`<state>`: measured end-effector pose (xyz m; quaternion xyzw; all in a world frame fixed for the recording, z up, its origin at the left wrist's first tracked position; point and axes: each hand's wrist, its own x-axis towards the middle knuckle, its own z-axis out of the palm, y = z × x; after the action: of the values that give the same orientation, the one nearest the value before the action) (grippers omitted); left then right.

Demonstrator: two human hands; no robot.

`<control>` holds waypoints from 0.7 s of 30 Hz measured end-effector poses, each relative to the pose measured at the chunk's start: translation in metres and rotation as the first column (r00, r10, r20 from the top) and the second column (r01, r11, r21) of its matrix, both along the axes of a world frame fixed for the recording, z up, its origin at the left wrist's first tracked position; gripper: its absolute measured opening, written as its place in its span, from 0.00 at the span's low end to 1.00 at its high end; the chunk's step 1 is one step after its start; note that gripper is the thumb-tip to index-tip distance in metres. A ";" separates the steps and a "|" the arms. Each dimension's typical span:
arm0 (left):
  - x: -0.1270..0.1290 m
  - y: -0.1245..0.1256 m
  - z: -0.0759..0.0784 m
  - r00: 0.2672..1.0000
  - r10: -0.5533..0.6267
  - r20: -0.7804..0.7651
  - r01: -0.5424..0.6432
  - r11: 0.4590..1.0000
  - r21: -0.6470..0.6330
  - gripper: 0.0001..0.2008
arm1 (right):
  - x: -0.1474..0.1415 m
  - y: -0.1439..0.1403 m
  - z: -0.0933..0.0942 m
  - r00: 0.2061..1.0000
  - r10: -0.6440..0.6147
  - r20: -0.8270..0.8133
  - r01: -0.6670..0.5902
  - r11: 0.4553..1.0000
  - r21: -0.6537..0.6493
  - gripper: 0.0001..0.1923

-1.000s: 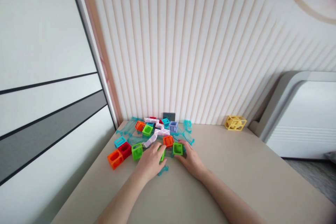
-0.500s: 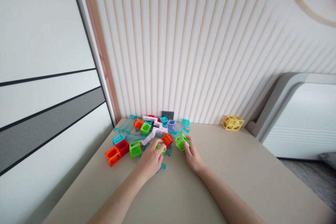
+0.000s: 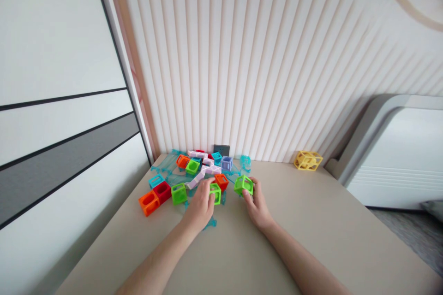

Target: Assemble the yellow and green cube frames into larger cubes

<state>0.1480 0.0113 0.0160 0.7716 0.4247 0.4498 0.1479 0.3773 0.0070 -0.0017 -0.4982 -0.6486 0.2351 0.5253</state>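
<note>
My right hand [image 3: 256, 203] is closed around a bright green open-sided cube block [image 3: 243, 185], thumb on its near face. My left hand [image 3: 201, 203] grips a second green cube block [image 3: 216, 193], partly hidden by the fingers. Just behind that block is a red-orange cube block [image 3: 221, 181]. Left of my left hand sits a green cube block [image 3: 179, 193]. Farther left, a dark red block [image 3: 162, 191] and an orange block [image 3: 149, 203] stand side by side, touching.
Behind the hands, a pale pink segmented strip [image 3: 207, 166] lies among several coloured blocks on teal netting [image 3: 169, 170]. A purple block [image 3: 226, 163] and a black socket [image 3: 221, 150] are by the ribbed wall. A yellow open-frame block [image 3: 308, 160] stands farther right on the table [image 3: 311, 230].
My right hand has moved slightly right with its green block, which is now turned differently. The green block in my left hand has come more into view between the fingers.
</note>
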 end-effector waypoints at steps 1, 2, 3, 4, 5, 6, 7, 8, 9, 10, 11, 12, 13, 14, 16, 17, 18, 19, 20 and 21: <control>0.000 0.000 0.000 0.999 0.028 0.044 -0.028 1.000 -0.004 0.20 | 0.000 -0.001 0.001 1.000 0.001 0.021 -0.001 1.000 0.010 0.22; 0.000 0.000 0.001 0.994 0.056 0.093 -0.054 0.998 -0.019 0.20 | -0.001 -0.001 0.002 0.999 0.001 0.039 -0.002 1.000 0.019 0.22; 0.001 -0.001 0.003 0.986 0.082 0.148 -0.076 0.996 -0.047 0.19 | -0.001 -0.002 0.003 0.999 0.002 0.052 -0.003 1.000 0.027 0.22; 0.002 -0.003 0.005 0.971 0.106 0.213 -0.088 0.992 -0.094 0.18 | -0.001 -0.003 0.005 0.998 0.004 0.059 -0.006 0.999 0.034 0.21; 0.003 -0.004 0.008 0.949 0.127 0.288 -0.083 0.984 -0.160 0.16 | -0.001 -0.004 0.006 0.998 0.006 0.061 -0.008 0.999 0.040 0.21; 0.005 -0.006 0.011 0.917 0.142 0.372 -0.053 0.970 -0.239 0.15 | -0.002 -0.006 0.008 0.998 0.005 0.059 -0.008 0.999 0.047 0.22; 0.007 -0.008 0.014 0.874 0.153 0.462 0.003 0.947 -0.320 0.14 | -0.002 -0.008 0.011 0.998 0.004 0.055 -0.007 0.999 0.051 0.22; 0.009 -0.010 0.016 0.819 0.163 0.551 0.079 0.918 -0.389 0.14 | -0.002 -0.010 0.013 0.999 0.003 0.048 -0.006 0.999 0.051 0.23; 0.012 -0.012 0.019 0.756 0.173 0.631 0.164 0.884 -0.439 0.14 | -0.002 -0.012 0.014 0.999 0.005 0.038 -0.007 0.999 0.047 0.23; 0.014 -0.013 0.021 0.691 0.185 0.698 0.245 0.849 -0.468 0.15 | -0.002 -0.014 0.016 1.000 0.008 0.026 -0.009 0.999 0.042 0.24; 0.017 -0.015 0.023 0.628 0.199 0.752 0.314 0.820 -0.479 0.16 | -0.002 -0.017 0.017 1.000 0.011 0.012 -0.012 0.999 0.038 0.24; 0.019 -0.016 0.024 0.573 0.211 0.792 0.370 0.796 -0.480 0.17 | -0.002 -0.019 0.017 1.000 0.014 -0.002 -0.014 0.999 0.036 0.25; 0.021 -0.017 0.025 0.528 0.221 0.820 0.412 0.778 -0.474 0.17 | -0.002 -0.021 0.017 1.000 0.016 -0.014 -0.015 0.999 0.038 0.25; 0.023 -0.018 0.025 0.497 0.228 0.838 0.439 0.767 -0.468 0.18 | -0.002 -0.023 0.016 1.000 0.017 -0.023 -0.016 0.999 0.044 0.24; 0.024 -0.019 0.024 0.476 0.238 0.847 0.450 0.761 -0.467 0.21 | -0.002 -0.026 0.014 0.999 0.023 -0.037 -0.020 0.998 0.063 0.24; 0.025 -0.019 0.022 0.483 0.239 0.842 0.442 0.764 -0.470 0.22 | -0.003 -0.027 0.013 0.999 0.028 -0.042 -0.025 0.997 0.073 0.23; 0.025 -0.019 0.021 0.498 0.233 0.835 0.433 0.768 -0.473 0.23 | -0.003 -0.029 0.012 0.998 0.037 -0.047 -0.033 0.996 0.082 0.23; 0.025 -0.019 0.019 0.516 0.222 0.827 0.422 0.775 -0.471 0.24 | -0.004 -0.030 0.012 0.998 0.050 -0.049 -0.045 0.995 0.090 0.23; 0.025 -0.019 0.017 0.534 0.206 0.820 0.411 0.784 -0.465 0.24 | -0.005 -0.032 0.013 0.997 0.066 -0.050 -0.061 0.993 0.098 0.23; 0.025 -0.019 0.015 0.550 0.186 0.814 0.401 0.796 -0.453 0.24 | -0.005 -0.033 0.014 0.995 0.086 -0.048 -0.081 0.992 0.102 0.23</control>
<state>0.1733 -0.0079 0.0313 0.4053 0.3701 0.5905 0.5916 0.3721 -0.0263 0.0123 -0.4374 -0.6657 0.2371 0.5561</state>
